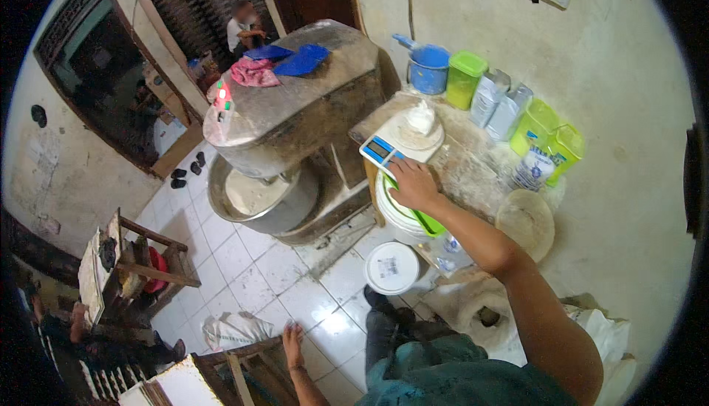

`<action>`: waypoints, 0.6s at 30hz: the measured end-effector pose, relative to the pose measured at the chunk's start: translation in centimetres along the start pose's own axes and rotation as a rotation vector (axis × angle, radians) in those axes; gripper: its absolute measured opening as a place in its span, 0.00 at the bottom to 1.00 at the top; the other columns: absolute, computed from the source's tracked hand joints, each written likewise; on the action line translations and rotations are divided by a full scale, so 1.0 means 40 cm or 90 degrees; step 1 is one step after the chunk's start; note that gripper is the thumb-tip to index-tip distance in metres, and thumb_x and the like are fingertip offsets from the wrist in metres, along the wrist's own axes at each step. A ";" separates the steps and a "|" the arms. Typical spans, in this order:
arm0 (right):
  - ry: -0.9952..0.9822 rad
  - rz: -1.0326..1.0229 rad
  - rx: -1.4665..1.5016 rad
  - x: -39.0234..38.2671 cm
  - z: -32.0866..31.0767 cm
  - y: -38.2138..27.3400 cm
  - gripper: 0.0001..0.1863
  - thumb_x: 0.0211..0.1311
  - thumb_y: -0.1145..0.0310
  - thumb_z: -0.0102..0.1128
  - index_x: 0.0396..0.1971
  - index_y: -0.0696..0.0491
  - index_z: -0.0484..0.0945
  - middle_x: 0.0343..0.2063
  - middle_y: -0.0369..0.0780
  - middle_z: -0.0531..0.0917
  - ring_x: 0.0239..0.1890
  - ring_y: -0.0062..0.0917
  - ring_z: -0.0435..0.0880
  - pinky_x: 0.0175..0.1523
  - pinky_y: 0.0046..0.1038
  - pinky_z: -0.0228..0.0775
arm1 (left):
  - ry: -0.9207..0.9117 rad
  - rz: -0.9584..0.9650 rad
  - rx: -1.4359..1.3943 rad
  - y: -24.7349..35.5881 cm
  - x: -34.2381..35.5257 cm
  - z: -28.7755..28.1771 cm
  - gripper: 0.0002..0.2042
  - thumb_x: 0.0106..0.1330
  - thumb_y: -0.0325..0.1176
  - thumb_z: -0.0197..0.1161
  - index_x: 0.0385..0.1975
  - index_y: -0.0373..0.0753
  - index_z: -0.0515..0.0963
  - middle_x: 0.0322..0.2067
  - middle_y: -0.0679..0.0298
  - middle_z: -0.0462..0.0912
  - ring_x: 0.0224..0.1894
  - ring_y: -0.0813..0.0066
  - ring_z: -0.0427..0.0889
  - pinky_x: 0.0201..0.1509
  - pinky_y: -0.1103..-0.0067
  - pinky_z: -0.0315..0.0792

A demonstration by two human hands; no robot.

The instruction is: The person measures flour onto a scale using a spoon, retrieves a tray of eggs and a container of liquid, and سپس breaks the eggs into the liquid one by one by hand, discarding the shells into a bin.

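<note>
Touching the scale [402, 141] on the edge of the table [459, 173], right hand [414, 184] has a loose, spread grip, probably to reach the panel [378, 149]. White lump [420, 118] sits on top. Left hand [293, 344]: wide, empty.

Site appears a bakery workshop: bulky grey mixer [317, 96], round metal bowl [273, 223] of pale dough [249, 193], white digital scale [379, 151].

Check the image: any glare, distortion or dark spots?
Head view: corners black out and straight edges bow toward the rim; head view: glare on the floor tiles, a dark doorway at left; head view: right hand and scale fairly sharp.
</note>
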State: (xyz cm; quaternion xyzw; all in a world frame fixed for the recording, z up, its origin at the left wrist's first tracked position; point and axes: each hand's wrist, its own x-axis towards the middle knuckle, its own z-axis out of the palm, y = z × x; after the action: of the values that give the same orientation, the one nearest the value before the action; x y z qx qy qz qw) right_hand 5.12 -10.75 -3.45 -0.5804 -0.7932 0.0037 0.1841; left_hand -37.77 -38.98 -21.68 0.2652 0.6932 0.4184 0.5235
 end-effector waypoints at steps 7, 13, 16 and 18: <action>-0.066 0.040 -0.049 0.038 -0.010 -0.054 0.26 0.43 0.60 0.58 0.44 0.56 0.68 0.45 0.44 0.72 0.48 0.36 0.69 0.49 0.38 0.60 | 0.296 -0.327 -0.071 -0.583 -0.196 -0.223 0.20 0.63 0.40 0.51 0.52 0.36 0.65 0.41 0.54 0.75 0.37 0.69 0.74 0.37 0.79 0.69; 0.094 0.050 0.082 0.065 -0.021 -0.065 0.29 0.44 0.60 0.60 0.48 0.55 0.66 0.50 0.49 0.65 0.50 0.41 0.66 0.53 0.40 0.58 | 0.177 -0.434 -0.120 -0.554 -0.184 -0.080 0.20 0.63 0.42 0.48 0.51 0.38 0.65 0.43 0.58 0.74 0.40 0.69 0.74 0.40 0.75 0.68; 0.194 0.139 0.138 0.039 -0.044 -0.070 0.28 0.45 0.66 0.61 0.50 0.53 0.65 0.52 0.49 0.62 0.52 0.45 0.64 0.54 0.40 0.59 | 0.114 -0.444 -0.119 -0.527 -0.164 -0.053 0.20 0.64 0.43 0.47 0.51 0.39 0.65 0.44 0.59 0.73 0.41 0.69 0.74 0.41 0.73 0.68; 0.234 0.163 0.164 0.050 -0.037 -0.058 0.26 0.46 0.70 0.61 0.49 0.52 0.66 0.52 0.49 0.62 0.52 0.43 0.65 0.53 0.38 0.61 | 0.078 -0.452 -0.109 -0.503 -0.151 -0.054 0.20 0.64 0.44 0.46 0.51 0.40 0.65 0.45 0.60 0.72 0.42 0.69 0.73 0.42 0.71 0.68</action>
State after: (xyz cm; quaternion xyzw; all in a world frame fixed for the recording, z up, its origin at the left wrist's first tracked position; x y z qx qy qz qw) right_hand 2.90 -9.99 -0.97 -0.6391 -0.6594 0.0224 0.3953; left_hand -36.51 -54.74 -35.70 -0.0623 0.7344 0.2822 0.6141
